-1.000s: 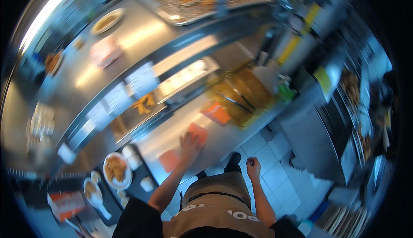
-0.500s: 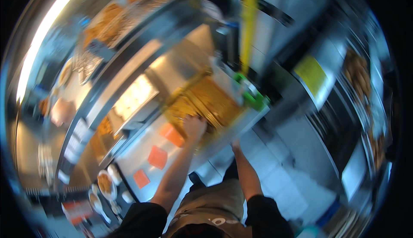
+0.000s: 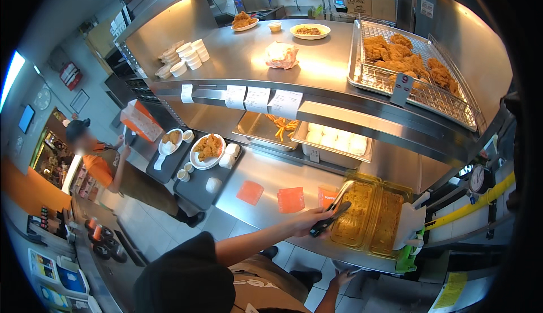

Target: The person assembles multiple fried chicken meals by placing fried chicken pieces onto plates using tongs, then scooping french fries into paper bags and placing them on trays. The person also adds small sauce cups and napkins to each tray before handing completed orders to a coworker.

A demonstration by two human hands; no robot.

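My left hand (image 3: pixel 312 222) is closed round the black grip of metal tongs (image 3: pixel 339 201), held above the steel counter. The tongs reach over the edge of an amber see-through pan (image 3: pixel 355 217) with yellow-brown residue inside; a second such pan (image 3: pixel 390 222) sits right beside it. Low at the counter's front edge, my right hand (image 3: pixel 341 277) has its fingers bent at a thin pale rim, mostly hidden, too little of it showing to name. Three flat orange paper sleeves, one of them (image 3: pixel 291 200) in the middle, lie left of the pans.
Behind the pans stand a steel pan of white wrapped items (image 3: pixel 331 138) and a fries pan (image 3: pixel 257 125). A heated shelf above carries a wire-racked tray (image 3: pixel 353 69) of fried chicken. Dark trays (image 3: pixel 198 191) with plated food lie left. A co-worker (image 3: pixel 121 180) stands further left.
The view has swung left, bringing the trays and the co-worker in. My left hand was down in the amber pan; now it is raised beside it with tongs showing.
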